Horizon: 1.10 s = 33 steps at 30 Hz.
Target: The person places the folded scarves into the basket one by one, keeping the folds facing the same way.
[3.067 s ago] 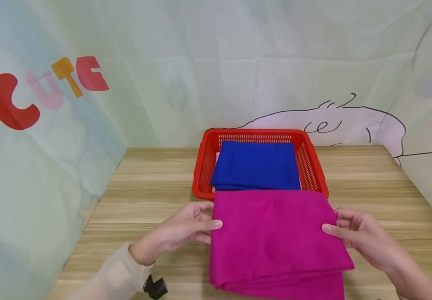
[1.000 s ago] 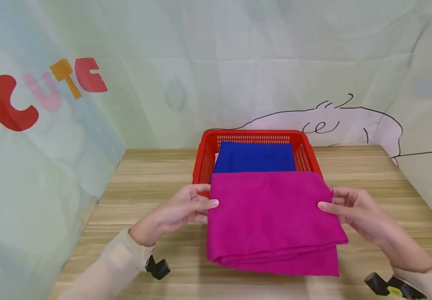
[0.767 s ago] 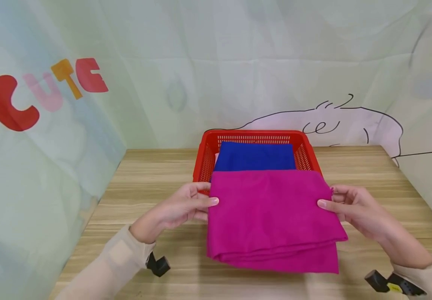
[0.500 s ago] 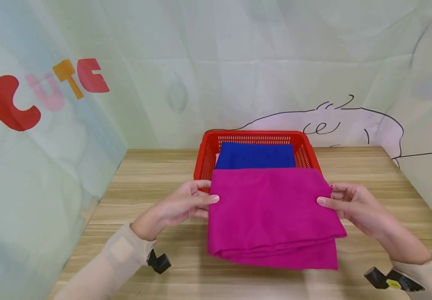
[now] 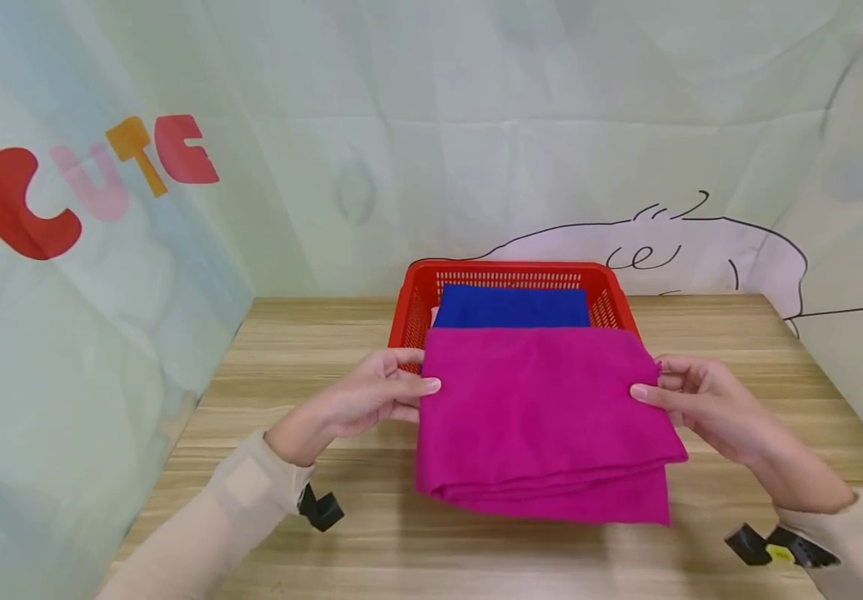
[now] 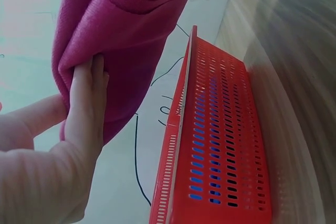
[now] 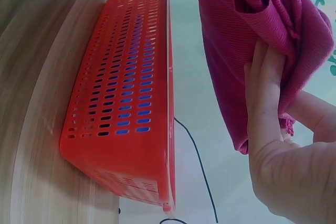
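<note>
A folded magenta cloth hangs between my two hands, its loose layers drooping toward me. My left hand pinches its left edge, thumb on top and fingers underneath. On the opposite edge my right hand pinches it the same way. Both wrist views show the cloth held higher than the rim of the red plastic basket. Inside that basket lies a folded blue cloth, its near part hidden behind the magenta one. A bit of pale pink fabric shows beside the blue cloth.
The basket stands at the back of a wood-grain table, close to a printed backdrop. Backdrop fabric also runs along the left and right sides of the table. A small black camera is strapped at my left wrist, another at my right.
Both hands have carried the magenta cloth forward, away from me. It now overlaps the basket's front and covers more of the blue cloth. The grip of both hands is unchanged.
</note>
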Motion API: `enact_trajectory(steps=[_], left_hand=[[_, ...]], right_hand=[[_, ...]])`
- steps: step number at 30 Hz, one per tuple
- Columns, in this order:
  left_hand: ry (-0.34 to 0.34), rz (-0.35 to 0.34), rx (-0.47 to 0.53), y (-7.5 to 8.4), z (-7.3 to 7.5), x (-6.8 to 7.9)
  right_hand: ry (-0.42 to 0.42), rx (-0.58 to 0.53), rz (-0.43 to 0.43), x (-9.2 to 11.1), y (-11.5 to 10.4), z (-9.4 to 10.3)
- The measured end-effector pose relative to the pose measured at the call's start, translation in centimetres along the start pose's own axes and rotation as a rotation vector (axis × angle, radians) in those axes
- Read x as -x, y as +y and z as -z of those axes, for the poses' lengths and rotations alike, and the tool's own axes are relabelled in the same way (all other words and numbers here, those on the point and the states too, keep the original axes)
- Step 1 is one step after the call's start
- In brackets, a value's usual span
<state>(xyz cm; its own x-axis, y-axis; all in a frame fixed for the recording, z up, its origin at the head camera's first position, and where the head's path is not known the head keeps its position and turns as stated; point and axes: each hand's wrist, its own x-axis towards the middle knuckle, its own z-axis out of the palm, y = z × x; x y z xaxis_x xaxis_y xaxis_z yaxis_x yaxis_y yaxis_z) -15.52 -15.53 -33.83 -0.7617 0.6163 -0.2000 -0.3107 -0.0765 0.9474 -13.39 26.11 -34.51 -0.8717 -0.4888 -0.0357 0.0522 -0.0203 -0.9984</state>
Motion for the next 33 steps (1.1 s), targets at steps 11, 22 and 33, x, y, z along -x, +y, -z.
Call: enact_trajectory(steps=[11,22,33], left_hand=[[0.021,-0.001,-0.003,0.8,0.2,-0.7],[0.009,-0.011,-0.023,1.6,0.4,-0.8],[0.011,-0.011,-0.016,1.9,0.6,-1.2]], right_hand=[[0.042,0.021,-0.033,-0.6,-0.4,0.2],[0.038,0.028,-0.026,-1.1,-0.8,0.5],[0.049,0.051,-0.035,-1.9,-1.4,0.7]])
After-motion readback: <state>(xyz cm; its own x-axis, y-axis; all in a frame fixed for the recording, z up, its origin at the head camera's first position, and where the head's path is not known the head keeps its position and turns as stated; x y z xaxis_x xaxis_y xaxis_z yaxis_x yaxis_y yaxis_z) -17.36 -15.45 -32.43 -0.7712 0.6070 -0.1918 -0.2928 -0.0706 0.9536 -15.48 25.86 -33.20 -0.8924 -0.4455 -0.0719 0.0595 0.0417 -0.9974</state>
